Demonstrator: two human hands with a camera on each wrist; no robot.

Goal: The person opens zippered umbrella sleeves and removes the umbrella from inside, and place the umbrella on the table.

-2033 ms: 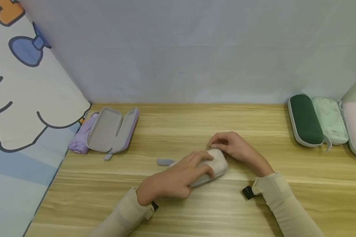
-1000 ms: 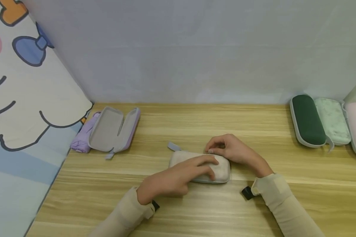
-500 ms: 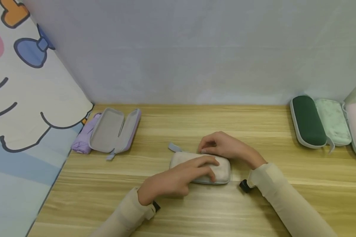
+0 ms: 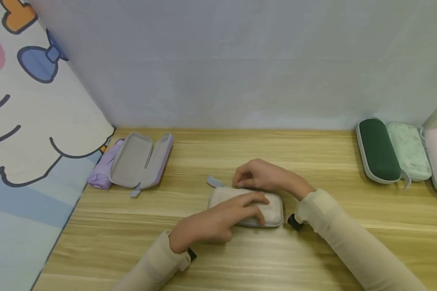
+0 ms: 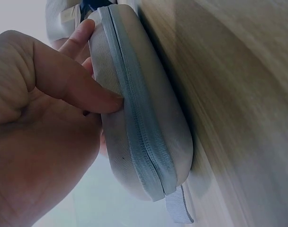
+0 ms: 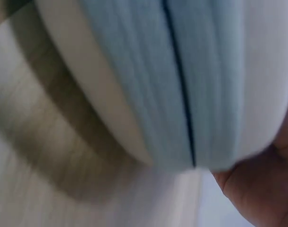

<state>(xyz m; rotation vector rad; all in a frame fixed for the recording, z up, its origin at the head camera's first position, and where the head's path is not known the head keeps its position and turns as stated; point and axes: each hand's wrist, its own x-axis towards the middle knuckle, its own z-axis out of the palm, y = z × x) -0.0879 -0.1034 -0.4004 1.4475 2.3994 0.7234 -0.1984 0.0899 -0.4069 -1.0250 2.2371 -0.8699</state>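
- Apparently steadied case [image 4: 273,210], flat on table [image 4: 313,157], with left hand [image 4: 216,220], fingers on top, thumb against side.
- Pinched with right hand [image 4: 258,176] at far edge, seemingly on hidden zip pull.
- Risked slewing case if held loosely, or snagging zip [image 5: 137,116] through crooked tugging.

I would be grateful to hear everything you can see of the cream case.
The cream case is a rounded oblong that looks fabric-covered. A blue-grey zip band runs along its side, a strap sticking out at one end. It lies flat on the table, long side across the head view; its lid looks down, but how far the zip is closed is unclear. The left hand lies over its top, thumb on the near side; the right hand pinches at its far edge.
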